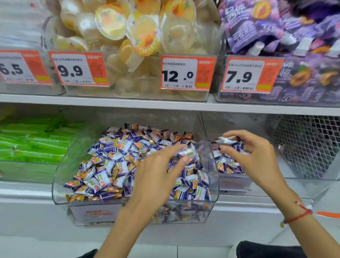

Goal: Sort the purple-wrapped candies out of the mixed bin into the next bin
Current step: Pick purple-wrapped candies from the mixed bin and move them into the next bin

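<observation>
A clear mixed bin (59, 192) on the lower shelf is heaped with purple-wrapped and orange-wrapped candies (114, 160). My left hand (158, 175) reaches over its right side and its fingertips pinch a purple-wrapped candy (185, 152) near the bin's right wall. To the right stands the clear neighbouring bin (323, 175), with a small pile of purple candies (227, 163) in its left part. My right hand (249, 154) hovers above that pile and pinches a wrapped candy (225, 140) between thumb and fingers.
A bin of green packets (22, 146) sits to the left. The upper shelf (121, 104) carries bins of jelly cups (135, 29) and purple pouches (279, 26) with price tags. A wire mesh (309, 137) shows behind the right bin. My knees are at the bottom.
</observation>
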